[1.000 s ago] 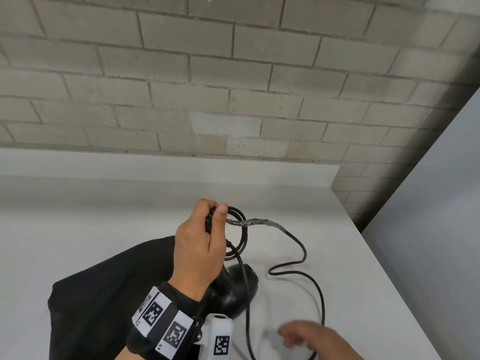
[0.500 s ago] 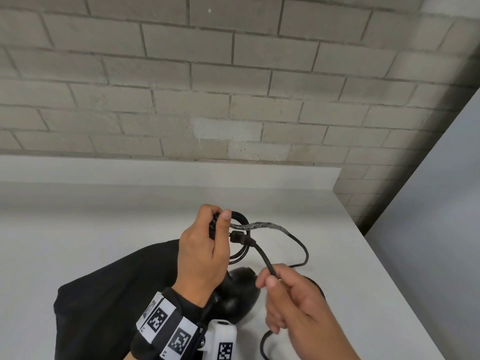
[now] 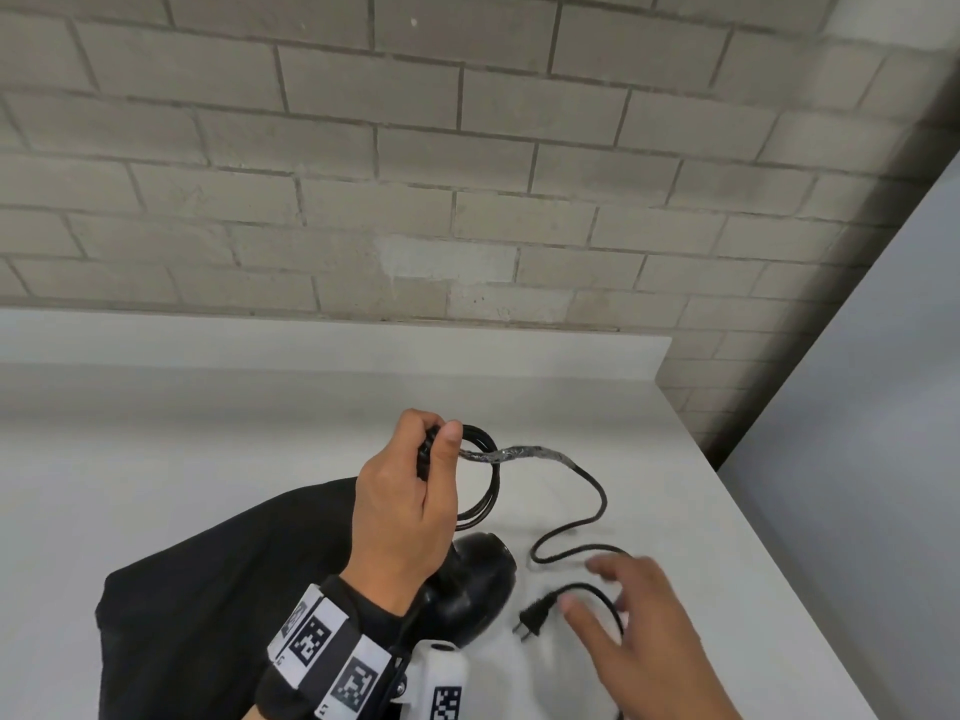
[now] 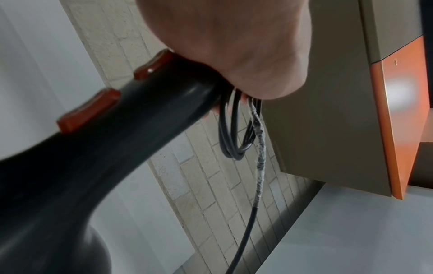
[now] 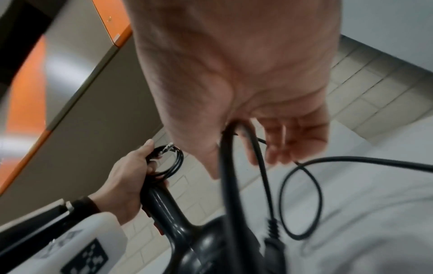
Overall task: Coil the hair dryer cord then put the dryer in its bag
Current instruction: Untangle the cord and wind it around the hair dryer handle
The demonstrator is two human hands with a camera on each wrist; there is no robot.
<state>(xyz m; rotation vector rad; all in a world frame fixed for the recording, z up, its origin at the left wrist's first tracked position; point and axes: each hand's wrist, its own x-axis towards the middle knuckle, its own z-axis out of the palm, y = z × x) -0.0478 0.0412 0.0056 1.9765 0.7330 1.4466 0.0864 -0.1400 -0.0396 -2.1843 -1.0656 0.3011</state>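
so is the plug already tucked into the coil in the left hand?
No, the plug lies loose on the white table, apart from the coil.

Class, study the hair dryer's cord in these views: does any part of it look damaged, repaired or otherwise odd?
Yes. A stretch of the cord just beyond the left hand is wound in shiny silvery tape, also visible in the left wrist view. The rest is plain black, so it looks like a repair or reinforcement; what lies under the tape is hidden.
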